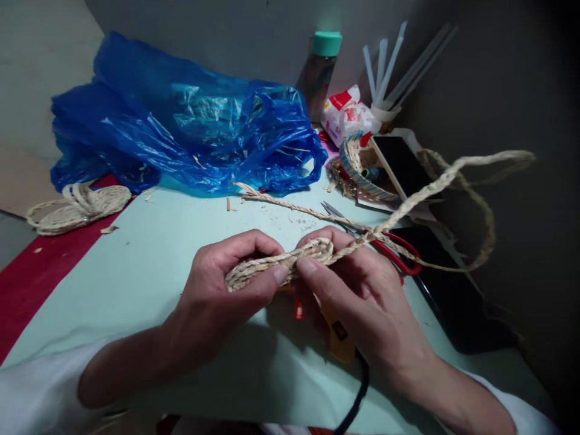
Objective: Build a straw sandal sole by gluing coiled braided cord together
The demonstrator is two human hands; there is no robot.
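Between both hands, above the table, is a flat oval coil of braided straw cord (254, 270). My left hand (231, 278) is closed around the coil's left part, thumb pressed on its near side. At the coil's right end, my right hand (362, 290) pinches it with thumb and fingers. From there the loose cord runs up to the right, loops round and comes back across the table to a frayed end. Red-handled scissors (410, 264) lie behind my right hand, under the cord. Below my hands sits a yellow-orange tool (342, 341), partly hidden.
A blue plastic bag (190, 121) spreads across the back. Another coiled cord bundle (81, 208) lies on the red strip at left. At right are a woven basket (357, 169), a phone (405, 160), a dark tablet-like slab (457, 296), a green-capped bottle (324, 72) and a cup of straws (385, 112).
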